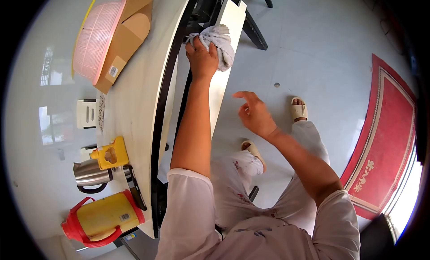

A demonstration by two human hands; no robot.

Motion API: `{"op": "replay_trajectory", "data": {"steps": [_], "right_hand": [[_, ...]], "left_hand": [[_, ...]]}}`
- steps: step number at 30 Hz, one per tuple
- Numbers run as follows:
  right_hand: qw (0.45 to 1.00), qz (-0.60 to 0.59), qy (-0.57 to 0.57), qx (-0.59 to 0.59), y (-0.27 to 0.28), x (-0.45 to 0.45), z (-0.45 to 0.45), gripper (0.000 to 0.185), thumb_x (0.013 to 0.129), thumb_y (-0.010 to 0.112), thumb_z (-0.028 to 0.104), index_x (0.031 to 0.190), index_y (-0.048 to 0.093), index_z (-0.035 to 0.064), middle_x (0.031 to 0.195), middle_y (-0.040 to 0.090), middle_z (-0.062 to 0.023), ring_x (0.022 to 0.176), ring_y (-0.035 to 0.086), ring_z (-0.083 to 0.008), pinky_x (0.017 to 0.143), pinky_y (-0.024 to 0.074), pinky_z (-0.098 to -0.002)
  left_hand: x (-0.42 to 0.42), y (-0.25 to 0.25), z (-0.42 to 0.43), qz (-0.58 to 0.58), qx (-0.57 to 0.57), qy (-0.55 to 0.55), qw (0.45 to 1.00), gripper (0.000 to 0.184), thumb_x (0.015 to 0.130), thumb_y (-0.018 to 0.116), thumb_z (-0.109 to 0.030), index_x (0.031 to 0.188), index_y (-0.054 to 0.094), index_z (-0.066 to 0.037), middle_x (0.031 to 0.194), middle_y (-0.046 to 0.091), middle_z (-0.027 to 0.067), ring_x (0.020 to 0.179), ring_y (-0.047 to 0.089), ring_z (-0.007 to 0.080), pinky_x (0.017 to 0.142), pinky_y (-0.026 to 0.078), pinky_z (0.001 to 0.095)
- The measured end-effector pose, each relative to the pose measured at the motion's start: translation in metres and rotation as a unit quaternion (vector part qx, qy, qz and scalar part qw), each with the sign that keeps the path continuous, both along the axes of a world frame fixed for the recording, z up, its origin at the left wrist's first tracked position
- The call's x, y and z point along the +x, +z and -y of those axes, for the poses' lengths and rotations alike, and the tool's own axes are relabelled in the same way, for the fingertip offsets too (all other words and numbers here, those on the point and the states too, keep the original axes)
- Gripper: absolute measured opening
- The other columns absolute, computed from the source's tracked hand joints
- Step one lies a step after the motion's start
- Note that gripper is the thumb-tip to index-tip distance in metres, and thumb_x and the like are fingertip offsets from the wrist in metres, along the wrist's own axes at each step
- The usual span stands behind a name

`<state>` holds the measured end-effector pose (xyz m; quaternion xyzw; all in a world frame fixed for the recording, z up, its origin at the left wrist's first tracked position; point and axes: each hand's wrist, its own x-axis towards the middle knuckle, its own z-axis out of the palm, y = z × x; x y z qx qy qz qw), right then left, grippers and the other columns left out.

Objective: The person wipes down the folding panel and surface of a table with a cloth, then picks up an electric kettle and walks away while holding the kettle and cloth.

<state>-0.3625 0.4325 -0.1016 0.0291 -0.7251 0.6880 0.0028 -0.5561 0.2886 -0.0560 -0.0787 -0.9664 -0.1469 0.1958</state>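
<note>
My left hand (pixel 202 61) is closed on a crumpled light-grey cloth (pixel 222 46), which lies pressed against the top of a white bench (pixel 220 87) near its far end. Part of the cloth bulges out to the right of my fingers. Over the floor to the right of the bench, my right hand (pixel 255 116) hangs in the air with its index finger stretched out and the other fingers loosely bent. Nothing shows in it.
Left of the bench stands a pale table (pixel 142 103) with a dark edge. On it are a pink basket (pixel 99 38), a cardboard box (pixel 127 40), a yellow holder (pixel 112 153), a metal kettle (pixel 92 172) and a yellow-red thermos (pixel 107 216). A red mat (pixel 385 139) lies at right.
</note>
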Motion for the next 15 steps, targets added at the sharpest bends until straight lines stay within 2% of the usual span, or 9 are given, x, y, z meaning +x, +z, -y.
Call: {"op": "replay_trajectory", "data": {"steps": [1, 4, 7, 8, 11, 13, 15], "right_hand": [[1.0, 0.001, -0.002, 0.004, -0.004, -0.002, -0.004, 0.037, 0.085, 0.056, -0.003, 0.122, 0.059, 0.0044, 0.12, 0.064, -0.0188, 0.085, 0.068, -0.0298, 0.077, 0.0564, -0.0384], [0.998, 0.055, -0.014, -0.019, -0.01, -0.006, -0.009, 0.035, 0.085, 0.057, -0.003, 0.12, 0.06, 0.0039, 0.118, 0.065, -0.0179, 0.085, 0.069, -0.0295, 0.08, 0.056, -0.0389], [0.997, 0.075, -0.02, 0.019, -0.011, -0.006, -0.007, 0.033, 0.088, 0.057, -0.001, 0.121, 0.061, 0.0048, 0.12, 0.067, -0.013, 0.08, 0.069, -0.0234, 0.078, 0.056, -0.0357], [0.997, 0.078, -0.014, 0.013, -0.009, -0.005, -0.006, 0.033, 0.088, 0.057, 0.0, 0.121, 0.061, 0.0051, 0.119, 0.067, -0.0127, 0.081, 0.069, -0.0233, 0.078, 0.0559, -0.0358], [0.997, 0.079, -0.002, 0.005, -0.004, -0.002, -0.006, 0.032, 0.089, 0.058, 0.001, 0.12, 0.061, 0.0058, 0.117, 0.068, -0.012, 0.082, 0.069, -0.0232, 0.079, 0.0557, -0.0362], [0.998, 0.066, -0.004, 0.008, -0.004, -0.005, -0.006, 0.032, 0.089, 0.059, 0.002, 0.12, 0.061, 0.0058, 0.115, 0.068, -0.012, 0.083, 0.069, -0.0233, 0.079, 0.0556, -0.0363], [0.997, 0.08, 0.0, -0.007, 0.0, -0.007, -0.01, 0.029, 0.088, 0.059, 0.002, 0.116, 0.062, 0.004, 0.115, 0.068, -0.0162, 0.088, 0.069, -0.0296, 0.082, 0.0554, -0.0385]], "left_hand": [[0.0, 0.0, 0.0, 0.013, 0.008, 0.005, 1.0, 0.058, 0.094, 0.063, -0.028, 0.139, 0.041, 0.001, 0.135, 0.041, 0.0317, 0.122, 0.047, 0.0509, 0.102, 0.044, 0.0536], [-0.001, 0.003, 0.006, -0.067, -0.003, -0.07, 0.995, 0.048, 0.093, 0.065, -0.024, 0.132, 0.05, 0.001, 0.129, 0.049, 0.0274, 0.119, 0.051, 0.0487, 0.1, 0.046, 0.0514], [0.017, 0.015, 0.001, -0.091, 0.012, -0.114, 0.989, 0.035, 0.093, 0.065, -0.019, 0.122, 0.059, 0.0, 0.122, 0.057, 0.024, 0.12, 0.052, 0.0444, 0.098, 0.047, 0.0485], [0.027, 0.019, -0.004, -0.077, 0.038, -0.101, 0.991, 0.03, 0.091, 0.067, -0.014, 0.118, 0.061, -0.001, 0.123, 0.058, 0.0213, 0.119, 0.052, 0.0442, 0.098, 0.046, 0.0483], [0.032, 0.019, -0.007, -0.099, -0.009, -0.109, 0.989, 0.033, 0.089, 0.069, -0.013, 0.118, 0.061, -0.002, 0.125, 0.057, 0.0201, 0.12, 0.052, 0.0431, 0.1, 0.045, 0.0475], [0.023, 0.026, -0.019, -0.127, -0.023, -0.143, 0.981, 0.037, 0.083, 0.07, -0.003, 0.119, 0.063, -0.005, 0.131, 0.055, 0.0184, 0.123, 0.051, 0.0424, 0.104, 0.043, 0.0484], [0.003, 0.036, -0.039, -0.166, -0.046, -0.194, 0.966, 0.041, 0.08, 0.07, 0.002, 0.12, 0.063, -0.006, 0.134, 0.053, 0.0182, 0.125, 0.05, 0.0425, 0.105, 0.042, 0.049]]}}
